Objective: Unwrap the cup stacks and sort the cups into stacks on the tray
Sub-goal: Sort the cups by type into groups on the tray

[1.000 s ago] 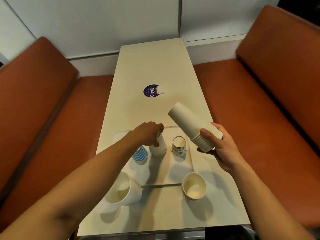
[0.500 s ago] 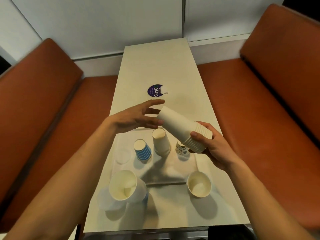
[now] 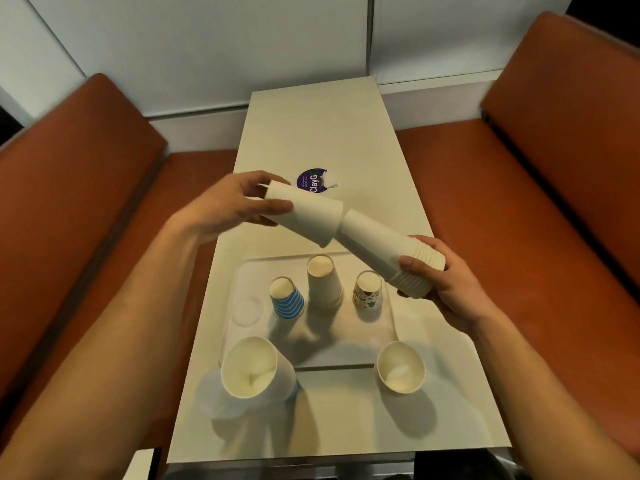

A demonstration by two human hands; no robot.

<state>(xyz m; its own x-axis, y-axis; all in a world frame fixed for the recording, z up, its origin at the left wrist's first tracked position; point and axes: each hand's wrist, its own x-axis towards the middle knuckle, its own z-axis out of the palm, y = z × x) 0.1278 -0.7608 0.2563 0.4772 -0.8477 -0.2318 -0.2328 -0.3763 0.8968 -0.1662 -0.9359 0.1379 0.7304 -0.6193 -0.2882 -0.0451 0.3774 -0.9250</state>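
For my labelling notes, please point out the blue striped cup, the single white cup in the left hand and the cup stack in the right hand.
blue striped cup [image 3: 289,304]: head view, striped side wall.
single white cup [image 3: 308,213]: head view, side wall.
white cup stack [image 3: 377,242]: head view, smooth side wall.

Clear tray [image 3: 346,336] edges barely discernible

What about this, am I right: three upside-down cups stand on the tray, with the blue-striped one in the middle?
Not quite. Three upside-down cups do stand on the tray, but the middle one is the plain white stack. The blue-striped cup stands to its left and the patterned cup to its right. The head view shows it.
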